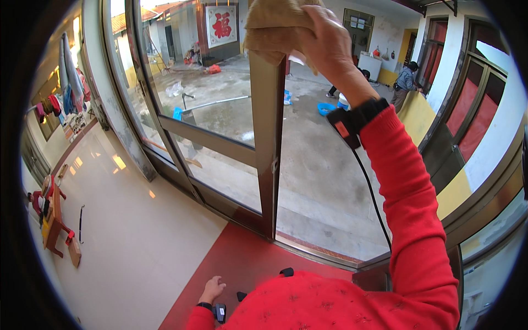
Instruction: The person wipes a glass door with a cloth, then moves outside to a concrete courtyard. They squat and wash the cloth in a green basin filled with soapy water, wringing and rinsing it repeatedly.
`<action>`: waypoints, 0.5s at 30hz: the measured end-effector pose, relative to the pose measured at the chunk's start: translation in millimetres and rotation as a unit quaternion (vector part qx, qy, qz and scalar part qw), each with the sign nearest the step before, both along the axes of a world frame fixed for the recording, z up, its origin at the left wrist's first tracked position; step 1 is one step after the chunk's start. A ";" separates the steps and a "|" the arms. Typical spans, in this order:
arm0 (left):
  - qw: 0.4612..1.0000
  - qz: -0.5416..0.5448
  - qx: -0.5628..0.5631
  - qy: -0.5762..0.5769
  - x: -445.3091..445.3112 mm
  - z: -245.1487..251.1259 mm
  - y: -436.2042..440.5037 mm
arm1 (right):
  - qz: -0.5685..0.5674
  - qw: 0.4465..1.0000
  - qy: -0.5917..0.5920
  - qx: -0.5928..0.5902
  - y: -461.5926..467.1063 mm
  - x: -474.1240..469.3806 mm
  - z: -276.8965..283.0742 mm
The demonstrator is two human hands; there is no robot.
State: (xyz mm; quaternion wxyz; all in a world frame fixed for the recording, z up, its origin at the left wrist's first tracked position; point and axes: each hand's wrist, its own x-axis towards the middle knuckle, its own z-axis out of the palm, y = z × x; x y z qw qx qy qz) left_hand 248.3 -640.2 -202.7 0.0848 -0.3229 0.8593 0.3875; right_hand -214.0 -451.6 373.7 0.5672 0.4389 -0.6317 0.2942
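My right hand is raised high and grips a folded tan cloth. That cloth lies against the upper part of the brown metal door frame post, and its folds hide the post behind it. Left of the post is a glass pane in the same frame. Low down near my body, my left hand hangs with nothing in it, its fingers loosely bent and slightly apart. A black strap with a device and a cable is on my right wrist.
Beyond the doorway, a wet concrete yard holds a blue basin and a white bucket. A person stands by the far wall; another is partly hidden behind my arm. Indoors at left stands a wooden table. A raised sill crosses the doorway.
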 end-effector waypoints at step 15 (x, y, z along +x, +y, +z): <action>0.996 -0.084 0.038 -0.007 -55.0 27.4 -46.1 | -0.077 0.960 -0.174 0.207 -11.1 11.6 -238.8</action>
